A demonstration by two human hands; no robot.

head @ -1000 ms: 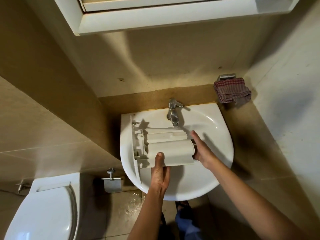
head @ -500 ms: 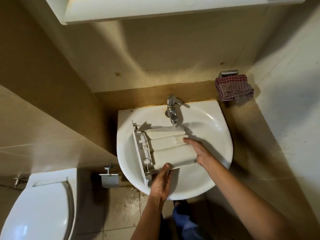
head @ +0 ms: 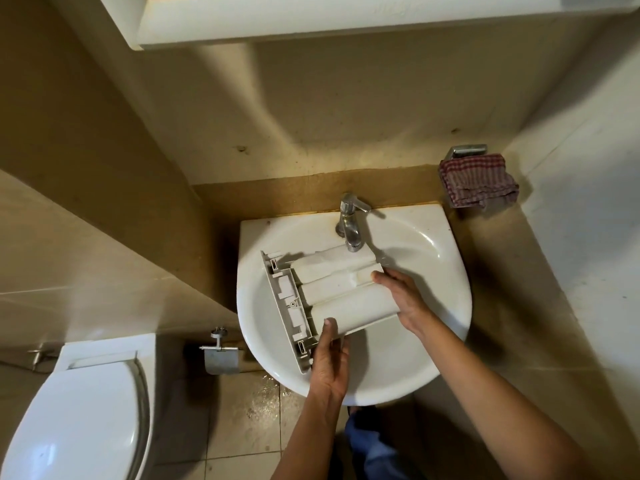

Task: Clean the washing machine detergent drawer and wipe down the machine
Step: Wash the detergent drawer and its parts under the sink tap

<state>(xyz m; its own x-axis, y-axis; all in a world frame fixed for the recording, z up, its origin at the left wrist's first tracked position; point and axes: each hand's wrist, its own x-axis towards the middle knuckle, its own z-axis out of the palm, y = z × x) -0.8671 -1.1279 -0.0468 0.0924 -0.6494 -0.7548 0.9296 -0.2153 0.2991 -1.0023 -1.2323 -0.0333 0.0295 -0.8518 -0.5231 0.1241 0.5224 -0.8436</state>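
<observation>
The white detergent drawer [head: 341, 289] lies bottom side up over the white sink [head: 429, 348], its front panel to the left and its far corner under the tap [head: 349, 223]. My left hand [head: 330, 362] grips the drawer's near edge, thumb on top and fingers beneath. My right hand [head: 403, 299] holds the drawer's right end, fingers curled round its edge. I cannot tell whether water is running from the tap.
A red checked cloth [head: 479, 180] hangs on a metal holder on the right wall. A toilet [head: 79, 420] stands at lower left, with an empty paper holder [head: 220, 356] beside the sink. A white cabinet [head: 346, 19] juts out overhead. The floor tiles below the sink look wet.
Both hands have turned the drawer clockwise and shifted it toward the tap, so its far corner now sits under the spout. The grips stay the same.
</observation>
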